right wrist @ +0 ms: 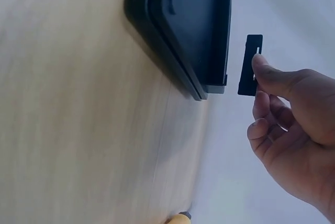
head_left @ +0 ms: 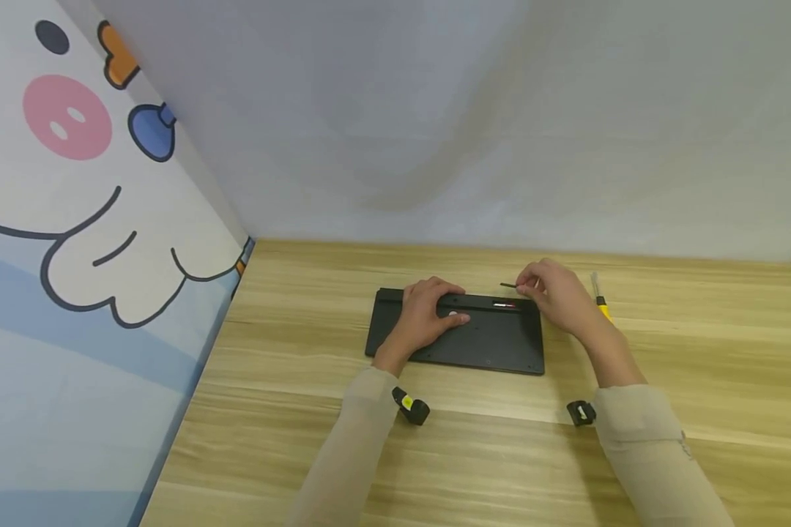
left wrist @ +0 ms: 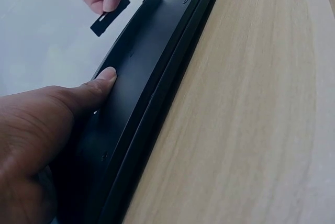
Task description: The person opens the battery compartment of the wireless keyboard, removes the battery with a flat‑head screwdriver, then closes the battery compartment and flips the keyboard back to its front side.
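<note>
A black keyboard (head_left: 488, 340) lies face down on the wooden table, its underside showing. Near its far right edge is an open battery slot (head_left: 504, 304) with something red and white inside. My left hand (head_left: 425, 311) holds the keyboard by its far edge, the thumb flat on the underside and the fingers bent over the edge, hidden in the left wrist view. Just beyond the far right corner, my right hand (head_left: 556, 293) pinches a small black battery cover (right wrist: 250, 67) between thumb and fingers. The cover is held apart from the keyboard.
A screwdriver with a yellow and black handle (head_left: 603, 306) lies on the table (head_left: 699, 351) to the right of my right hand. Behind the table rises a pale wall (head_left: 435, 146), and a cartoon-printed panel (head_left: 105, 366) stands on the left.
</note>
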Demonstrator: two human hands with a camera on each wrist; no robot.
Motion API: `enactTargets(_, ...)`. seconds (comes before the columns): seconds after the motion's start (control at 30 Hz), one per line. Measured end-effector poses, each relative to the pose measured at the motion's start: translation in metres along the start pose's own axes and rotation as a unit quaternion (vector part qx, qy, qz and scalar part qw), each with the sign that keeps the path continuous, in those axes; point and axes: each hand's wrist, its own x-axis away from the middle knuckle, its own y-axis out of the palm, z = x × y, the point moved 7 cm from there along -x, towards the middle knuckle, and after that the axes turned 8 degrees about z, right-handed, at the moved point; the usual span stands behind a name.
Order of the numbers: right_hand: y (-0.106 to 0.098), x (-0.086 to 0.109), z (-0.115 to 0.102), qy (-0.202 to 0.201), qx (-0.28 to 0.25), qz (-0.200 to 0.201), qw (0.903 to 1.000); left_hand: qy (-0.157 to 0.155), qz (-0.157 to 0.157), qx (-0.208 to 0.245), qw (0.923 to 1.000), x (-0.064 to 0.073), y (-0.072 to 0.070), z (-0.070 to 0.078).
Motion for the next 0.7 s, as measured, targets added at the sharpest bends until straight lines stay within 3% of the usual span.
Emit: enactTargets(0.7, 0.018, -0.021, 0.023, 0.041, 0.029, -0.003, 0.9988, -0.002, 0.002, 0.003, 1.0000, 0.000, -0.001, 0.000)
